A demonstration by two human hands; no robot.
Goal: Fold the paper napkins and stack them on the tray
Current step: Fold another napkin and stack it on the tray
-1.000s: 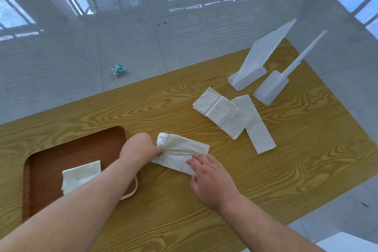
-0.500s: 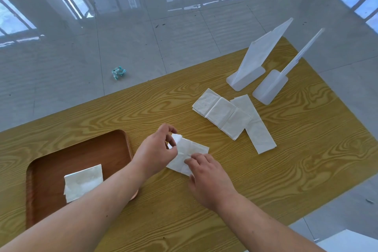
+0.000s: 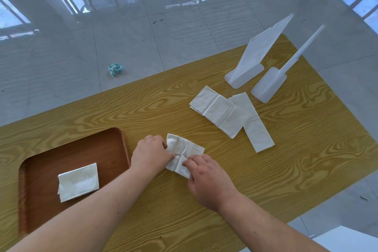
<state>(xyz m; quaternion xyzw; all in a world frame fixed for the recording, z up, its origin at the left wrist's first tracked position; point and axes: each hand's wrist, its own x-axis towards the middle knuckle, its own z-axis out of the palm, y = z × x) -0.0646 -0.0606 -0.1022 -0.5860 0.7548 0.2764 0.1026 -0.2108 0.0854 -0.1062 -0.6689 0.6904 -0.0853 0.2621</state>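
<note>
A white paper napkin (image 3: 185, 150), folded over and creased down its middle, lies on the wooden table (image 3: 286, 170) just right of the brown tray (image 3: 67, 149). My left hand (image 3: 151, 154) grips the napkin's left edge. My right hand (image 3: 206, 178) presses its fingertips on the napkin's lower right part. One folded napkin (image 3: 78, 181) rests in the tray. Further right on the table lie a stack of unfolded napkins (image 3: 219, 111) and a long folded strip (image 3: 254, 127) partly under it.
Two white plastic stands (image 3: 245, 74) (image 3: 268, 88) sit at the table's far right corner. A crumpled teal wrapper (image 3: 115, 68) lies on the tiled floor beyond the table. A white object's corner (image 3: 347, 241) shows at the bottom right.
My left hand lifted the napkin's left end, folded it over to the right, then came back down on the left edge. The napkin is now shorter and doubled. My right hand stayed pressing.
</note>
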